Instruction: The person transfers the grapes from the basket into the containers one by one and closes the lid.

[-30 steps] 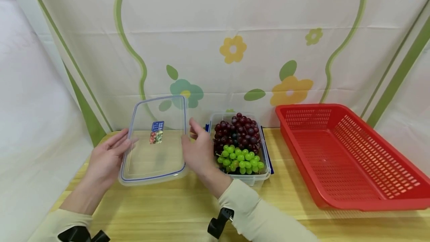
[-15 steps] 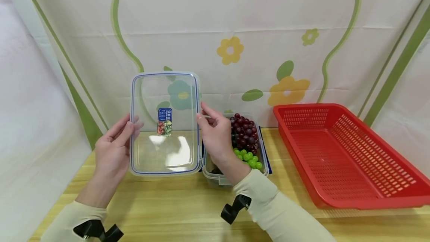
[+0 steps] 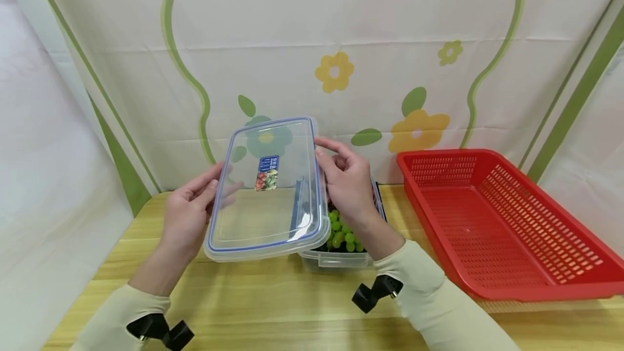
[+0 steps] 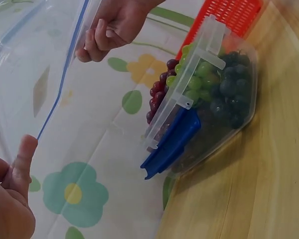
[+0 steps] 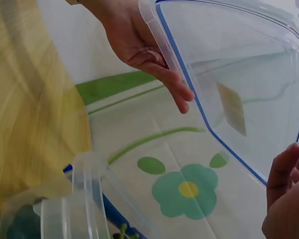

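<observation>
Both hands hold a clear plastic container lid [image 3: 244, 215] with a blue seal line and a small printed label, tilted in the air. My left hand [image 3: 187, 215] grips its left edge, fingers behind and thumb in front. At the opposite edge, my right hand [image 3: 348, 183] pinches the rim between thumb and fingers. Partly under the lid and right hand stands a clear storage container [image 3: 336, 260] with blue side latches. Green grapes [image 3: 343, 234] show inside it in the head view; dark red grapes [image 4: 157, 97] and blackish grapes [image 4: 231, 87] appear in the left wrist view.
A red plastic basket [image 3: 487, 280] with slotted walls stands to the right of the container. The wooden table [image 3: 263, 307] meets a white curtain [image 3: 292, 20] printed with flowers at the back.
The lid rose from the left, tilting upright, then came down and to the right with both hands. It now overlaps the container's left part, and the right hand hides most of the red grapes.
</observation>
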The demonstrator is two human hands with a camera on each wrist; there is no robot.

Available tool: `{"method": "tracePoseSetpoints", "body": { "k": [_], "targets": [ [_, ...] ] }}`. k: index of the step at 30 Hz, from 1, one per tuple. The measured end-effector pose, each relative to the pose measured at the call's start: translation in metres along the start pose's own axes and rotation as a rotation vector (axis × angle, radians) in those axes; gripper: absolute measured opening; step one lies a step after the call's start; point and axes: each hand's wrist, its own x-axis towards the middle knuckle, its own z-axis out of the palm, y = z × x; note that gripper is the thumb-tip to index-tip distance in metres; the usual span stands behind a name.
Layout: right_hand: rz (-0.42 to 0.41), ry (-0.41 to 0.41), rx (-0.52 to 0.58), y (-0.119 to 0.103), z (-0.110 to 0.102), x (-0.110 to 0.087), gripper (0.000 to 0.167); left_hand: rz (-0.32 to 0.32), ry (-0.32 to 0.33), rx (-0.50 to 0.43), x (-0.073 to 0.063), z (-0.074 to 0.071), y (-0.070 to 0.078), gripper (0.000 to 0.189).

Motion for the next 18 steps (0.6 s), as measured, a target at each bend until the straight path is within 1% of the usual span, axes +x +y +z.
{"method": "tracePoseSetpoints", "body": {
  "k": [3, 6, 9, 13, 16, 18],
  "targets": [
    [0.023, 0.008, -0.004, -0.001, -0.011, 0.001, 0.027, 0.017, -0.042, 0.072, 0.001, 0.008, -0.001, 0.048],
    [0.024, 0.010, -0.018, -0.003, -0.022, 0.002, 0.030, 0.061, -0.074, 0.196, 0.001, 0.014, -0.002, 0.050],
    [0.022, 0.003, -0.062, -0.005, -0.034, 0.001, 0.032, 0.108, -0.097, 0.289, 0.002, 0.021, -0.003, 0.055],
    [0.067, -0.014, -0.093, -0.009, -0.047, 0.000, 0.035, 0.160, -0.128, 0.343, 0.004, 0.026, -0.007, 0.058],
    [0.102, -0.019, -0.088, -0.012, -0.054, 0.000, 0.035, 0.167, -0.146, 0.372, 0.006, 0.031, -0.008, 0.055],
    [0.106, -0.009, -0.095, -0.013, -0.058, 0.001, 0.035, 0.170, -0.141, 0.406, 0.007, 0.037, -0.007, 0.052]
  ]
}}
